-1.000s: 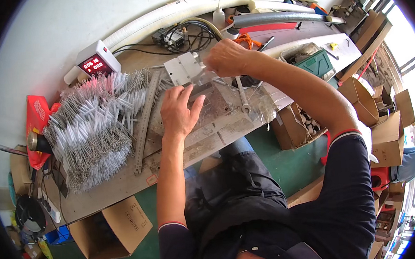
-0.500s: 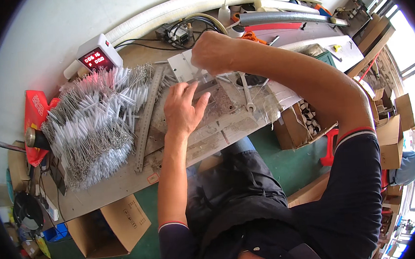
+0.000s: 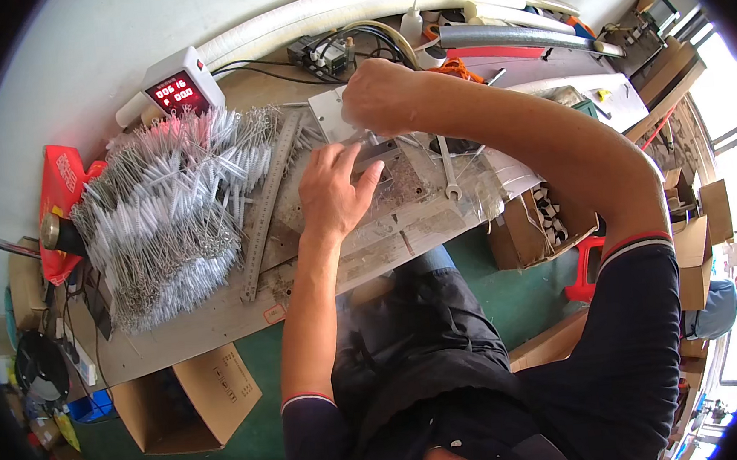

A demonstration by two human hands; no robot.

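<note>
My right hand (image 3: 383, 99) is a closed fist above a light metal plate (image 3: 331, 115) on the workbench. Its fingers curl out of sight, so what they grip is hidden. Just in front, my left hand (image 3: 331, 190) has its thumb spread from its fingers, and the fingertips reach a small metal block (image 3: 376, 154) beside that plate. I see nothing held in it. A large heap of small wire brushes with white bristles and looped wire ends (image 3: 175, 214) lies to the left. Between the heap and my left hand is a long steel ruler (image 3: 266, 211).
An open-end wrench (image 3: 448, 169) lies right of the block. Behind the heap stands a white counter box with a red display (image 3: 178, 91). Long pale tubes (image 3: 286, 26) run along the wall. Below the bench are an open carton (image 3: 213, 395) and a box of small parts (image 3: 522, 228).
The whole view has shifted slightly. Both hands stay at nearly the same place by the plate, the right one still a fist and the left still spread.
</note>
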